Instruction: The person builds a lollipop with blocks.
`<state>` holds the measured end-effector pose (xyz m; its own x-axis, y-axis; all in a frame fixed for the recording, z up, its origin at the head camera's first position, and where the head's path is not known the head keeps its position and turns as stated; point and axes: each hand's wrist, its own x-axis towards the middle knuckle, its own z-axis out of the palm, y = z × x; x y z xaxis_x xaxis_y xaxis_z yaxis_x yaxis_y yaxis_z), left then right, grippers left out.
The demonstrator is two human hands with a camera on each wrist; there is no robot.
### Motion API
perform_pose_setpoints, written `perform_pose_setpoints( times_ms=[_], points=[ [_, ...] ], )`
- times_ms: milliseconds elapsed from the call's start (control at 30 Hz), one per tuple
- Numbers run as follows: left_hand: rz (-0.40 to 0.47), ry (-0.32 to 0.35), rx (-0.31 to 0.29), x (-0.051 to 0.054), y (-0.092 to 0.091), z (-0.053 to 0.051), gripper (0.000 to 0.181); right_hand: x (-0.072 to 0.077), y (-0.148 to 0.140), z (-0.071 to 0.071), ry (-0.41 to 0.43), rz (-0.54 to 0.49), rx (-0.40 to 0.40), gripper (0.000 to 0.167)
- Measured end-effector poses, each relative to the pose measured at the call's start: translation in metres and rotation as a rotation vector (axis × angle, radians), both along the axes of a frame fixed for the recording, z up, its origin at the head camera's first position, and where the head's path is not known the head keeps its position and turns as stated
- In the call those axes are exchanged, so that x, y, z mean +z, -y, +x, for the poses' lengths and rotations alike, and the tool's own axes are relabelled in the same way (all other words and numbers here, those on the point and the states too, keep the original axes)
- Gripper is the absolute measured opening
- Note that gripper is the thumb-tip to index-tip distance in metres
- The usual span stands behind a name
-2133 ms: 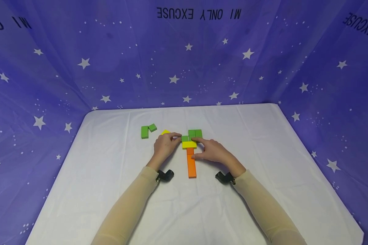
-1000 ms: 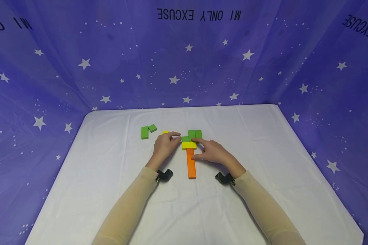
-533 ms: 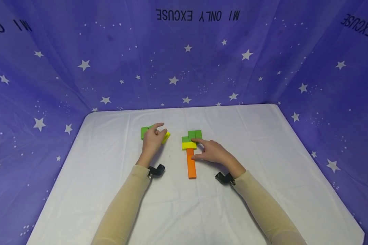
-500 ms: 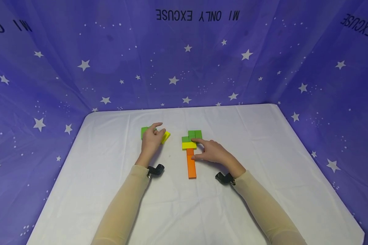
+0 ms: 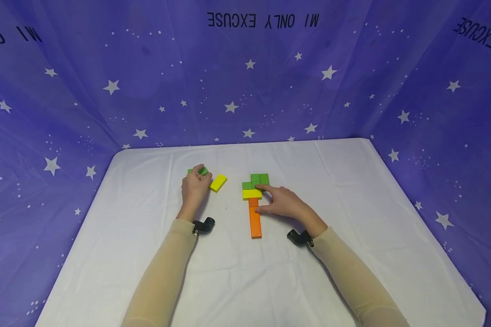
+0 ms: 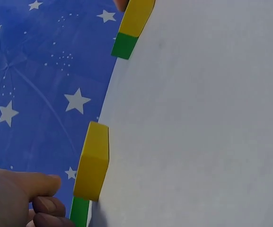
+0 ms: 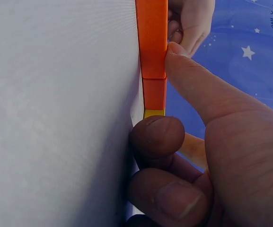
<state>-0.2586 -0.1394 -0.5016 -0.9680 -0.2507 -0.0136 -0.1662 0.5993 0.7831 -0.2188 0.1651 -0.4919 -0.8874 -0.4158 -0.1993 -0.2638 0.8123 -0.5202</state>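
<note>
In the head view my left hand [image 5: 194,188] is over two green blocks [image 5: 204,171], partly covering them, with thumb and forefinger apart. A yellow block [image 5: 218,183] lies just right of it; the left wrist view shows this yellow block [image 6: 92,163] beside my fingers. My right hand [image 5: 286,202] touches an arrangement of flat blocks: forefinger at the green blocks [image 5: 264,179], thumb at the long orange block [image 5: 255,222]. Between these are a yellow block [image 5: 252,194] and a short orange block [image 5: 253,202]. In the right wrist view the thumb touches the orange block [image 7: 153,42].
A white cloth [image 5: 331,181] covers the table. A purple curtain with white stars [image 5: 180,68] stands behind it and at both sides. Black devices sit at my left wrist [image 5: 204,225] and my right wrist [image 5: 298,237].
My left hand has moved left from the block arrangement, past the loose yellow block, to the green blocks, uncovering the yellow one. My right hand has stayed in place.
</note>
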Motion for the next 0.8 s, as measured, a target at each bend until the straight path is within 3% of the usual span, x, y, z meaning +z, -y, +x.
perform_pose_setpoints(
  times_ms=[500,800],
  points=[
    [0.033,0.023,0.054,-0.003,0.012,-0.002,0.057,-0.002,0.0,0.0,-0.006,-0.002,0.004,0.088],
    [-0.009,0.0,0.111,0.0,0.008,0.003,0.046,-0.003,0.0,-0.001,-0.001,-0.005,0.001,0.089]
  ],
)
